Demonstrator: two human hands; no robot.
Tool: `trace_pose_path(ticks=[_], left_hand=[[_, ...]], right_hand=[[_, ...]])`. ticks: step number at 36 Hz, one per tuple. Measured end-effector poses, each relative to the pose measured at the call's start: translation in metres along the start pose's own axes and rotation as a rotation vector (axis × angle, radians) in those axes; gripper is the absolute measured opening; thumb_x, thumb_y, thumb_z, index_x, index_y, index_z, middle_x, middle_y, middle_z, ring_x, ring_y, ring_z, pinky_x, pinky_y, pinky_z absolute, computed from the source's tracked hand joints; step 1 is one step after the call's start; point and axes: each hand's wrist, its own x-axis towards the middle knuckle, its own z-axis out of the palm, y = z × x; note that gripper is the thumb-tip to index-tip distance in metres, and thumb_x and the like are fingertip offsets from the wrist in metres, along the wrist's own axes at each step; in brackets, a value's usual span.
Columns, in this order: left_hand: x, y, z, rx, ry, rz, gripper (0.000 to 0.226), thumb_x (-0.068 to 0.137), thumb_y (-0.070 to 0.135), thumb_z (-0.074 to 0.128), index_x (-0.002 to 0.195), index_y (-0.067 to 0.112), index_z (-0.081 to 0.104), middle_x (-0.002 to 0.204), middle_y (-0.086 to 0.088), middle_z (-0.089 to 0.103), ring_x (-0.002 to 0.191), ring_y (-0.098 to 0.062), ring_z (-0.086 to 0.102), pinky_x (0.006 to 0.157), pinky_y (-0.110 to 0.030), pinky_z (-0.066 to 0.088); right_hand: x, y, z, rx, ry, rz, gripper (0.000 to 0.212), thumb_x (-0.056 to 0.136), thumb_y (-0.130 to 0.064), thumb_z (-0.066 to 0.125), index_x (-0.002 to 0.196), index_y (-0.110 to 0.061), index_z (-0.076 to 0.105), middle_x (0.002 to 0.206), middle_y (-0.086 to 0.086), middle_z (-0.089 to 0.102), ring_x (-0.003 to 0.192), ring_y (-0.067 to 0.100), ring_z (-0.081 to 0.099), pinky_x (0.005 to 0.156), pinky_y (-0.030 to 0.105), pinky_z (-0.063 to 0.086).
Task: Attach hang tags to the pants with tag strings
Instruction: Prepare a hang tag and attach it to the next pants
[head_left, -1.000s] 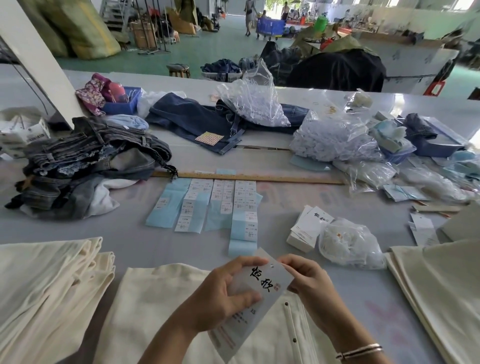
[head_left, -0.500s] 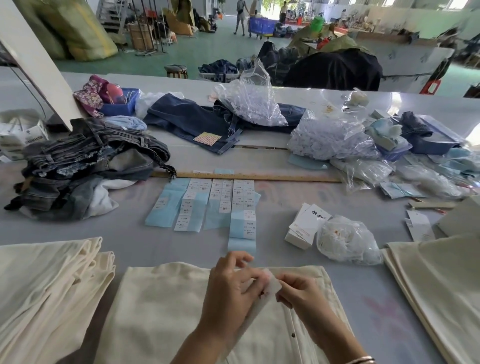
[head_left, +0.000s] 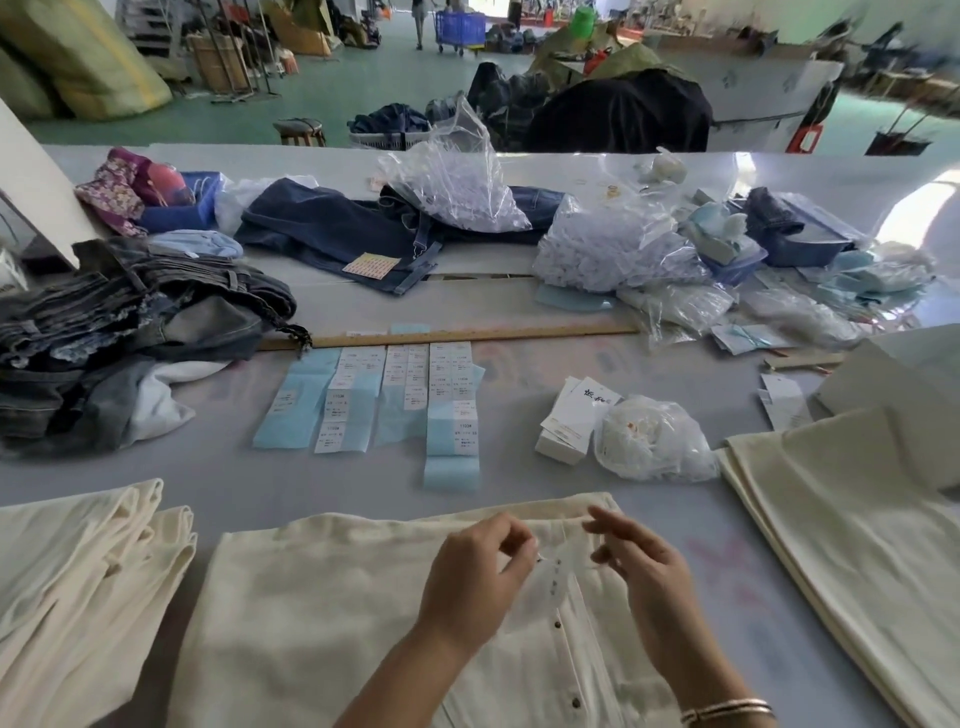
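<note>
Cream pants (head_left: 337, 597) lie flat at the table's near edge, their buttoned fly toward the right. My left hand (head_left: 478, 577) hovers above the fly and pinches the top of a white hang tag (head_left: 554, 584), which hangs edge-on and blurred. Just right of the tag, my right hand (head_left: 641, 566) has loosely curved fingers that are off the tag; no string shows between them. A stack of white hang tags (head_left: 571, 415) sits beyond, beside a clear bag of white tag strings (head_left: 649, 441).
Folded cream pants are piled at the left (head_left: 78, 561) and right (head_left: 857, 545). Blue strips of size stickers (head_left: 405, 395) lie in the middle, below a wooden ruler (head_left: 467, 335). A jeans heap (head_left: 130, 322) is at the far left, with plastic bags (head_left: 613, 249) at the back.
The tag went from being held flat and face-up by both hands to hanging edge-on from my left fingers. My right hand has come off it and moved right.
</note>
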Motion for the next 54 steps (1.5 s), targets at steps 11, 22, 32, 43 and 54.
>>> trace_pose_path(ticks=[11, 22, 32, 43, 54], left_hand=[[0.017, 0.048, 0.053, -0.259, -0.103, -0.021, 0.008, 0.089, 0.019, 0.066, 0.091, 0.012, 0.070, 0.092, 0.002, 0.064, 0.076, -0.004, 0.056, 0.073, -0.011, 0.044], [-0.035, -0.007, 0.126, 0.279, -0.703, -0.113, 0.027, 0.091, 0.033, 0.054, 0.113, 0.022, 0.067, 0.118, -0.001, 0.062, 0.111, -0.022, 0.057, 0.092, -0.031, 0.047], [-0.041, -0.012, 0.153, 0.426, -0.568, 0.000, 0.049, 0.087, 0.060, 0.051, 0.110, 0.017, 0.052, 0.113, -0.001, 0.055, 0.108, -0.020, 0.050, 0.091, -0.034, 0.040], [-0.037, -0.009, 0.161, 0.469, -0.681, -0.084, 0.030, 0.091, 0.045, 0.053, 0.108, 0.021, 0.058, 0.116, -0.004, 0.060, 0.113, -0.024, 0.051, 0.094, -0.036, 0.038], [-0.022, -0.007, 0.130, -0.246, -0.741, -0.550, 0.014, 0.095, 0.028, 0.058, 0.082, 0.023, 0.057, 0.076, 0.007, 0.055, 0.066, -0.006, 0.050, 0.048, -0.016, 0.037]], right_hand=[[-0.026, -0.018, -0.029, -0.217, -0.086, -0.016, 0.019, 0.082, -0.009, 0.067, 0.066, -0.010, 0.076, 0.063, 0.005, 0.069, 0.047, 0.003, 0.040, 0.046, 0.013, 0.033], [-0.041, -0.018, -0.098, -0.948, 0.048, 0.110, 0.019, 0.090, -0.028, 0.062, 0.079, -0.022, 0.075, 0.071, -0.002, 0.070, 0.068, 0.018, 0.064, 0.066, 0.029, 0.048], [-0.052, -0.021, -0.125, -1.285, 0.461, -0.242, 0.024, 0.086, -0.016, 0.067, 0.063, -0.013, 0.068, 0.064, 0.008, 0.067, 0.063, 0.032, 0.064, 0.071, 0.037, 0.038], [-0.050, 0.019, -0.102, -1.623, -0.155, -0.110, 0.033, 0.094, -0.043, 0.040, 0.094, -0.026, 0.069, 0.090, -0.007, 0.065, 0.088, 0.011, 0.060, 0.081, 0.030, 0.023], [-0.053, 0.060, -0.080, -1.434, -0.167, 0.017, 0.030, 0.092, -0.040, 0.041, 0.092, -0.025, 0.068, 0.078, -0.005, 0.062, 0.084, 0.015, 0.059, 0.081, 0.033, 0.027]])
